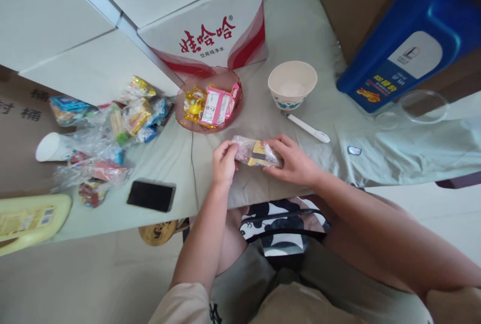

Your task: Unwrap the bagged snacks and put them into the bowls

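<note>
Both my hands hold a small snack in a clear wrapper [255, 152] with a yellow and black label, just above the cloth-covered table [285, 28]. My left hand [224, 162] pinches the wrapper's left end with closed fingers. My right hand [293, 161] grips its right end, fingers curled over it. Just beyond them sits a reddish glass plate [182, 109] with pink and yellow snack packets [214, 106] in it.
A white bowl [292, 85] and a white pen-like stick [307, 128] lie to the right. A heap of wrapped snacks [112, 128], a paper cup [50, 147] and a black phone [151, 195] lie left. A blue jug [417, 33], a clear glass dish [424, 106] and a printed carton [210, 33] stand behind.
</note>
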Tool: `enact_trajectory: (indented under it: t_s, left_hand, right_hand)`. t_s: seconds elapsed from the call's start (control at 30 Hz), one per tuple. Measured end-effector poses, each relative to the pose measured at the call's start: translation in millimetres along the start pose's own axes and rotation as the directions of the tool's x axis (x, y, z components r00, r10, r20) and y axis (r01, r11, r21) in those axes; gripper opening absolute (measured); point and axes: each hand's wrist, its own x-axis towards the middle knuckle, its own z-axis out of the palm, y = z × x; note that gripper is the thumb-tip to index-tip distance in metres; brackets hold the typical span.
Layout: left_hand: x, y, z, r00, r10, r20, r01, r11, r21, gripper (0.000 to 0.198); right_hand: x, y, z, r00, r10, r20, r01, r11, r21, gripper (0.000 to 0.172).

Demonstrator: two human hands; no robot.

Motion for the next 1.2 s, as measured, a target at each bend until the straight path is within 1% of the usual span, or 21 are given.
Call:
enact_trajectory:
  t_s: [0.1, 0.2, 0.27, 0.3, 0.33, 0.4, 0.47, 0.5, 0.53, 0.57, 0.6, 0.67, 0.73, 0.8, 0.9, 0.97, 1.0, 1.03, 1.1, 1.13, 1.2]
  left_hand:
    - [1.0, -1.7, -5.9, 0.996, 0.078, -0.036, -0.075, 0.995, 0.071, 0.016]
    - [5.4, -6.8, -15.6, 0.98, 0.144, -0.135, -0.124, 0.982, 0.146, 0.012]
    - [8.0, -9.4, -22.6, 0.962, 0.202, -0.185, -0.162, 0.964, 0.213, 0.006]
    - [8.3, -9.8, -25.5, 0.948, 0.258, -0.187, -0.207, 0.945, 0.254, 0.01]
    - [7.8, -9.3, -27.5, 0.929, 0.334, -0.161, -0.276, 0.913, 0.302, 0.016]
    - [4.6, -6.6, -28.3, 0.86, 0.511, -0.012, -0.468, 0.797, 0.382, 0.026]
    - [0.1, -3.3, -24.8, 0.76, 0.618, 0.199, -0.64, 0.66, 0.393, 0.035]
    - [-1.8, -2.1, -21.9, 0.719, 0.631, 0.291, -0.692, 0.61, 0.385, 0.041]
    - [-3.1, -1.4, -18.7, 0.696, 0.625, 0.353, -0.717, 0.581, 0.384, 0.047]
    - [-3.7, -1.3, -15.6, 0.698, 0.603, 0.386, -0.716, 0.573, 0.399, 0.05]
    - [-3.8, -1.5, -13.0, 0.723, 0.568, 0.393, -0.69, 0.582, 0.43, 0.048]
    - [-2.9, -2.0, -10.5, 0.805, 0.483, 0.345, -0.593, 0.631, 0.5, 0.029]
    - [-1.9, -1.5, -11.6, 0.869, 0.42, 0.26, -0.492, 0.692, 0.527, 0.016]
    - [-1.9, 0.2, -15.1, 0.901, 0.392, 0.186, -0.429, 0.742, 0.514, 0.024]
    - [-2.4, 1.9, -20.6, 0.924, 0.355, 0.14, -0.374, 0.773, 0.512, 0.036]
    - [-1.5, 1.5, -22.4, 0.918, 0.38, 0.114, -0.375, 0.737, 0.563, 0.025]
    - [-0.6, 0.9, -22.5, 0.9, 0.422, 0.106, -0.398, 0.7, 0.593, 0.016]
    - [0.3, 0.2, -22.0, 0.876, 0.468, 0.12, -0.435, 0.656, 0.617, 0.019]
    - [1.6, -0.5, -19.3, 0.827, 0.514, 0.228, -0.529, 0.577, 0.622, 0.037]
    - [1.5, -0.4, -17.3, 0.811, 0.498, 0.308, -0.571, 0.559, 0.601, 0.037]
    - [-0.1, 0.6, -12.9, 0.79, 0.429, 0.439, -0.613, 0.57, 0.547, 0.02]
  right_hand:
    - [-0.3, 3.0, -8.5, 0.997, -0.02, -0.076, 0.023, 0.999, 0.044, 0.016]
    - [-0.2, 9.6, -16.0, 0.977, 0.05, -0.206, -0.049, 0.999, 0.008, 0.009]
    - [0.1, 13.4, -21.8, 0.938, 0.122, -0.326, -0.144, 0.988, -0.046, 0.003]
    - [0.2, 14.0, -24.5, 0.912, 0.144, -0.384, -0.188, 0.979, -0.08, 0.008]
    - [0.0, 13.4, -26.7, 0.889, 0.15, -0.432, -0.221, 0.968, -0.119, 0.013]
    - [-1.3, 8.8, -28.5, 0.875, 0.118, -0.469, -0.232, 0.954, -0.192, 0.021]
    - [-3.4, 2.3, -26.3, 0.911, 0.055, -0.409, -0.17, 0.953, -0.25, 0.024]
    - [-4.5, -0.5, -24.2, 0.935, 0.02, -0.353, -0.125, 0.953, -0.276, 0.026]
    - [-5.5, -2.4, -21.8, 0.958, -0.009, -0.287, -0.081, 0.951, -0.3, 0.027]
    - [-6.4, -3.2, -19.6, 0.975, -0.028, -0.219, -0.045, 0.946, -0.322, 0.029]
    - [-7.0, -2.8, -17.7, 0.986, -0.035, -0.16, -0.022, 0.94, -0.341, 0.03]
    - [-7.5, 0.0, -16.3, 0.996, -0.013, -0.086, -0.02, 0.929, -0.369, 0.035]
    - [-7.1, 3.0, -18.1, 0.997, 0.022, -0.074, -0.049, 0.921, -0.386, 0.038]
    - [-6.5, 3.7, -22.6, 0.986, 0.052, -0.155, -0.114, 0.9, -0.42, 0.033]
    - [-6.0, 0.9, -29.6, 0.92, 0.076, -0.386, -0.265, 0.843, -0.467, 0.028]
    - [-6.4, -1.3, -30.6, 0.901, 0.088, -0.424, -0.294, 0.843, -0.45, 0.028]
    - [-6.9, -2.2, -29.4, 0.915, 0.103, -0.391, -0.281, 0.857, -0.432, 0.027]
    - [-7.3, -3.0, -27.1, 0.934, 0.123, -0.336, -0.263, 0.873, -0.411, 0.025]
    - [-8.1, -4.7, -20.1, 0.962, 0.172, -0.212, -0.243, 0.892, -0.38, 0.024]
    - [-8.2, -5.7, -16.3, 0.967, 0.196, -0.164, -0.245, 0.894, -0.375, 0.024]
    - [-7.7, -7.5, -9.9, 0.968, 0.226, -0.108, -0.25, 0.894, -0.373, 0.026]
